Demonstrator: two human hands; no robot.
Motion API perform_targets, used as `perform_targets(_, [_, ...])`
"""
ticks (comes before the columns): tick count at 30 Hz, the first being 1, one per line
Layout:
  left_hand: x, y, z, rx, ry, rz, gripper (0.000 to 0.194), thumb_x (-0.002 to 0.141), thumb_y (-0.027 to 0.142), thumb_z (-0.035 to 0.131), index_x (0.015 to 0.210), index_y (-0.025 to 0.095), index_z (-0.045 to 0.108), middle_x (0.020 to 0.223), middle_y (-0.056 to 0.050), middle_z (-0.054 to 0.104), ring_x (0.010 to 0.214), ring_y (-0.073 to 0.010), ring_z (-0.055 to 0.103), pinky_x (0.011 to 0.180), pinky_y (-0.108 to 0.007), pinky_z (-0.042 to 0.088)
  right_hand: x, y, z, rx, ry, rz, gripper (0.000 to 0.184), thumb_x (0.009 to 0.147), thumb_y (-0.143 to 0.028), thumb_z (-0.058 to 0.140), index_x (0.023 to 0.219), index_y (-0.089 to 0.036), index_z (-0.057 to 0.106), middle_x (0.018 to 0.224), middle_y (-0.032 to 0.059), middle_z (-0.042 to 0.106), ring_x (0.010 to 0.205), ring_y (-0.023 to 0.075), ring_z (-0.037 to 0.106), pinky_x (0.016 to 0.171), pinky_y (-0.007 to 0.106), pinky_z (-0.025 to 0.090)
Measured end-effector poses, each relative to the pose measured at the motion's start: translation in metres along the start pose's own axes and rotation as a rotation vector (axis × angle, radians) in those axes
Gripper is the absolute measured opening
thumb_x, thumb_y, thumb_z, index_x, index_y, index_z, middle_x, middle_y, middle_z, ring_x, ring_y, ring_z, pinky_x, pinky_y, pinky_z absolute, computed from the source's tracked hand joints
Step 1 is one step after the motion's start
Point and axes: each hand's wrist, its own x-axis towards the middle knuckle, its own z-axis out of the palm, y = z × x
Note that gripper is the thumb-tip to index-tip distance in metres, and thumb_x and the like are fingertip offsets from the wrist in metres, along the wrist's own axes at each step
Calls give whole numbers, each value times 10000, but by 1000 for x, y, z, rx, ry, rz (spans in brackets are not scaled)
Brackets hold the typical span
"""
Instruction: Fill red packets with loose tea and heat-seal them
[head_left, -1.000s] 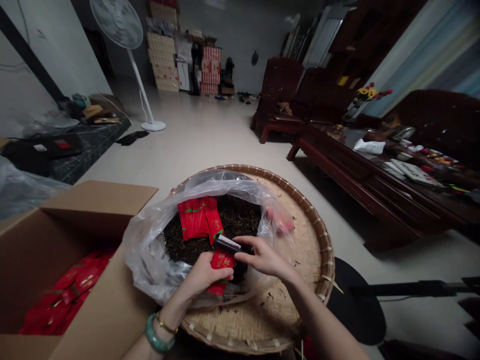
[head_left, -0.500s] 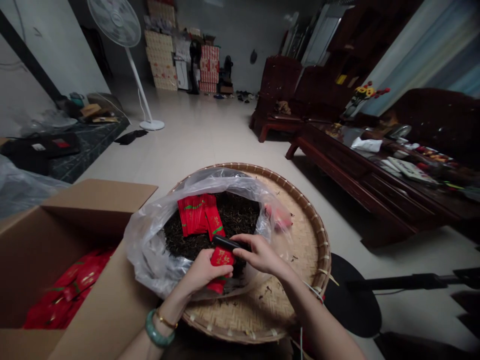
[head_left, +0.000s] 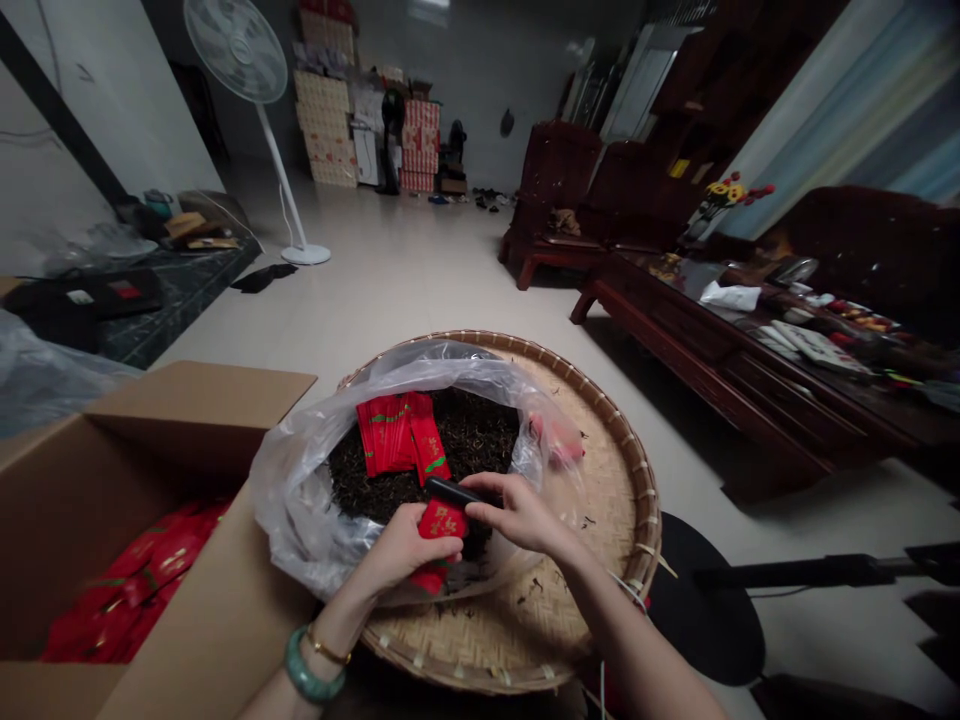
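My left hand [head_left: 405, 550] pinches a red packet [head_left: 442, 522] with gold characters, held upright over the near side of a clear plastic bag [head_left: 300, 520]. In my right hand [head_left: 514, 510] is a slim black stick-like tool [head_left: 452, 490], whose tip lies across the packet's top edge; its exact kind I cannot make out. The bag lies open and holds dark loose tea leaves [head_left: 480, 430]. On the leaves rests a fanned stack of flat red packets [head_left: 390, 435], just beyond my hands. All of this sits on a round woven bamboo tray [head_left: 611, 490].
An open cardboard box [head_left: 202, 390] with red packets [head_left: 142, 580] inside stands at the left. Pinkish-red material [head_left: 559, 438] lies by the bag's right side. A black round stand base [head_left: 705, 600] is right of the tray, below a dark wooden table [head_left: 720, 370]. A white fan [head_left: 306, 254] stands farther off.
Both hands keep their hold on the packet and the black tool, with barely any shift between them. The whole view has moved slightly, so the scene sits a little lower.
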Motion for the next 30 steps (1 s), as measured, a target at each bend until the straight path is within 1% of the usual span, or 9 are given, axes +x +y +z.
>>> perform_targets(3, [-1,1,-2,-8,-7,-1,357,568,351,740,775,92,607,685,-97,680,623,-207,632,580,-265,479,2,1,4,15,22,-15,293,772,-257,602,1039,-176,688,996,45,716,900,218,630,830,349,479])
perform_targets(9, [-3,1,-9,-86,-12,4,470,531,382,800,843,84,614,817,-112,689,656,-206,644,623,-280,502,-2,22,-4,181,26,78,419,750,-354,647,1124,-167,636,1091,72,681,940,227,628,786,353,513])
perform_targets(13, [-2,-1,-12,-127,56,27,511,506,418,820,838,87,617,809,-109,684,653,-201,643,633,-282,508,-9,42,-4,-116,84,52,404,737,-230,653,1136,-169,626,1121,95,663,1033,249,599,928,406,445])
perform_targets(16, [-3,-1,-13,-114,90,46,511,517,433,809,847,89,624,783,-102,681,660,-204,640,640,-287,508,-11,47,1,-337,43,91,488,699,-181,689,1179,-145,605,1110,132,657,1024,278,589,906,412,446])
perform_targets(18, [-4,-1,-13,-87,90,55,489,531,425,795,842,91,620,766,-98,680,660,-202,636,647,-287,503,-8,43,5,-377,58,85,475,717,-193,687,1181,-134,602,1105,141,653,1027,279,580,900,403,444])
perform_targets(21, [-7,-1,-10,-29,54,45,425,546,391,767,815,103,607,738,-82,675,647,-203,626,632,-285,490,1,26,11,-287,168,-34,300,859,-270,550,1139,-180,615,1093,99,657,1009,226,581,891,363,438])
perform_targets(25, [-10,2,-2,139,60,60,290,526,289,741,705,114,595,645,-30,639,604,-178,578,570,-248,435,14,1,25,-264,220,-201,214,900,-355,509,936,-202,655,879,49,661,822,165,581,759,283,441])
perform_targets(28, [-10,3,3,109,2,47,273,534,275,723,710,107,599,633,-31,639,590,-168,569,574,-244,435,20,-4,35,-290,219,-263,324,903,-408,490,702,-185,610,706,26,597,664,137,525,643,255,411])
perform_targets(30, [-11,4,5,22,-64,22,292,548,293,731,729,110,593,630,-43,644,580,-175,581,572,-254,452,22,-2,38,-241,239,-264,394,899,-467,467,650,-182,577,668,21,568,640,132,507,620,252,401])
